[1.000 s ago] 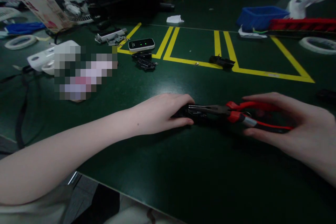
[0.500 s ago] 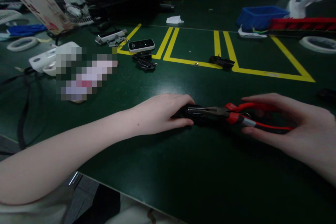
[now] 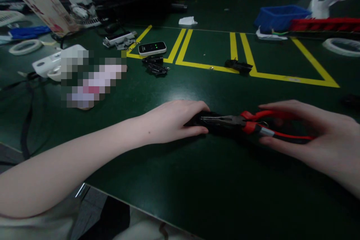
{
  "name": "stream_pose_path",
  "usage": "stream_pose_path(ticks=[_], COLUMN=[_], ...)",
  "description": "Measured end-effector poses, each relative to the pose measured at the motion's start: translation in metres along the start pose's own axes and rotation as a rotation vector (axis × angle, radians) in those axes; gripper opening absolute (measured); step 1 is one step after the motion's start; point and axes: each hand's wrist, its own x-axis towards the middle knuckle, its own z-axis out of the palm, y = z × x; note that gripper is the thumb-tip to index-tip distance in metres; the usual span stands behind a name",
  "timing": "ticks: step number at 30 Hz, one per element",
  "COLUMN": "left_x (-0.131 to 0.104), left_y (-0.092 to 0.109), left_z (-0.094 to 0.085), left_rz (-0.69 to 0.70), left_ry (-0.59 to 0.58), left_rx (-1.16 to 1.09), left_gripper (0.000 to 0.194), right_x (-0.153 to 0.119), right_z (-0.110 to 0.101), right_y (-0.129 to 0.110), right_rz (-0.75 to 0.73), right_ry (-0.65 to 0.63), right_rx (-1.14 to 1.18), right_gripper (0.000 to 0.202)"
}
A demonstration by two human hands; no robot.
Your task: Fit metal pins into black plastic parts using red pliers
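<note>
My left hand (image 3: pixel 178 122) is closed around a black part (image 3: pixel 194 120) low over the green table (image 3: pixel 168 172). To its right, my right hand (image 3: pixel 317 129) holds pliers (image 3: pixel 250 122) by their red and black handles. Their long metal jaws point left and reach the black part beside my left fingertips. Whether the jaws grip it is too dark to tell. Two similar dark pieces lie beyond my hands: one (image 3: pixel 156 66) below a white-edged device (image 3: pixel 152 48), the other (image 3: pixel 238 66) on the yellow tape (image 3: pixel 208 66).
At the back right stand a blue bin (image 3: pixel 281 17) and a red rack (image 3: pixel 326 24), with a tape roll (image 3: pixel 341 46) nearby. On the left are a white power strip (image 3: pixel 53 60), a black cable (image 3: pixel 26 127), a plastic bag (image 3: pixel 47 7) and a blurred-out object (image 3: pixel 98 82).
</note>
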Motion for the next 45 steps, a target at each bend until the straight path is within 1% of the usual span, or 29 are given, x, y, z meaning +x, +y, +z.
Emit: stream_pose_path(ticks=[8, 11, 13, 20, 24, 28, 30, 32, 34, 36, 38, 41, 45], left_x=[0.0, -0.001, -0.001, -0.001, -0.003, -0.006, -0.006, -0.006, -0.004, -0.003, -0.002, -0.001, 0.0], left_y=[0.002, 0.002, 0.002, -0.001, 0.0, 0.001, 0.0, -0.002, -0.006, -0.009, -0.01, -0.011, -0.012], left_z=[-0.002, -0.002, -0.003, -0.006, -0.011, -0.015, -0.015, -0.013, -0.011, -0.008, -0.007, -0.007, -0.009], left_rz=[-0.031, -0.08, -0.088, -0.031, 0.04, 0.111, 0.141, 0.179, 0.205, 0.188, 0.149, 0.114, 0.096], left_ry=[-0.01, 0.013, 0.042, 0.112, 0.136, 0.248, 0.281, 0.244, 0.164, 0.087, 0.04, 0.027, -0.003], left_rx=[-0.009, -0.007, 0.031, 0.279, 0.357, 0.385, 0.39, 0.376, 0.339, 0.281, 0.208, 0.128, 0.09], left_gripper=[0.033, 0.036, 0.039, 0.06, 0.063, 0.057, 0.057, 0.067, 0.075, 0.071, 0.063, 0.058, 0.053], right_x=[-0.001, -0.001, -0.001, 0.0, -0.001, -0.002, -0.002, -0.002, -0.001, -0.001, -0.001, -0.002, -0.003], right_z=[0.001, 0.001, 0.001, 0.001, 0.001, 0.002, 0.003, 0.003, 0.002, 0.001, 0.001, 0.001, 0.002], right_y=[0.0, -0.001, -0.003, -0.003, -0.001, 0.0, 0.0, 0.0, 0.0, 0.0, 0.0, 0.001, 0.001], right_rz=[0.024, 0.047, 0.06, 0.063, 0.044, 0.034, 0.033, 0.019, 0.005, 0.003, 0.014, 0.03, 0.045], right_ry=[-0.003, -0.003, -0.007, -0.01, -0.016, -0.018, -0.019, -0.016, -0.005, -0.003, -0.007, -0.017, -0.017], right_rx=[0.02, 0.04, 0.048, 0.067, 0.061, 0.058, 0.066, 0.06, 0.053, 0.058, 0.063, 0.067, 0.072], right_gripper=[0.057, 0.057, 0.056, 0.052, 0.053, 0.053, 0.053, 0.052, 0.052, 0.053, 0.053, 0.052, 0.053])
